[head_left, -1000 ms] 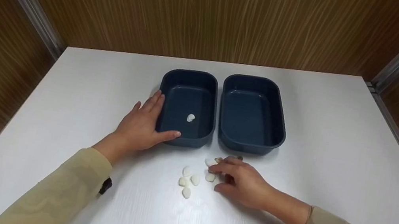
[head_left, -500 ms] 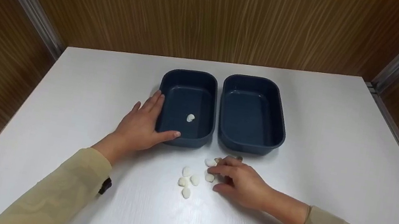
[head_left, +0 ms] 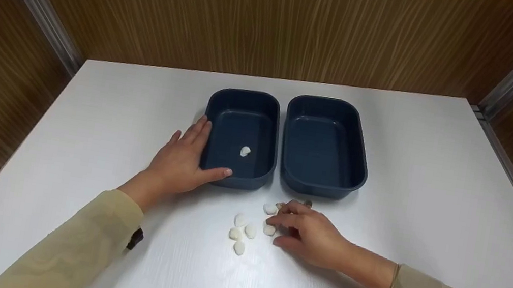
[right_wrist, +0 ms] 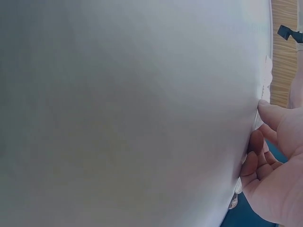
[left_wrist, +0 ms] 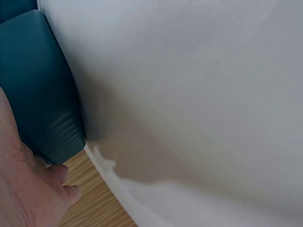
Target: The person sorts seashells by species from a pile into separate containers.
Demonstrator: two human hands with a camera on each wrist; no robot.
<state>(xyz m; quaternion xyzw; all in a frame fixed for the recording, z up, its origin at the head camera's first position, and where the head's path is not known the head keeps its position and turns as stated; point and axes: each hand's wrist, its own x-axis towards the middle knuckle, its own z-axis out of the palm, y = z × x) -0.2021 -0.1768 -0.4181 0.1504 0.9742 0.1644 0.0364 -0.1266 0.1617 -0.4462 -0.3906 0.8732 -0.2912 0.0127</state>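
In the head view, my left hand [head_left: 177, 159] lies with straight fingers along the outer side of the left dark blue bin [head_left: 235, 182], thumb over its front rim. A small white piece [head_left: 245, 151], like a pebble or shell, lies inside that bin. My right hand [head_left: 316, 236] is low over the table, fingers loosely bent, its index fingertip at an off-white pebble-like piece [head_left: 269, 230]. Its thumb stands apart from the index finger. Close by are a white piece [head_left: 270, 209] and a brownish piece [head_left: 279, 205], partly behind the fingers. The right palm's underside is hidden.
The right dark blue bin [head_left: 318, 190] stands beside the left one with a narrow gap. Several white pebble-like pieces [head_left: 250, 230] lie loose left of my right hand. A dark brown piece [head_left: 307, 204] sits behind the knuckles. Wood-grain panels [head_left: 275, 23] enclose the white table [head_left: 151, 91].
The pebble-like piece under my right index fingertip has slid very slightly toward me. My right hand has shifted slightly left; the left hand stays on the bin.
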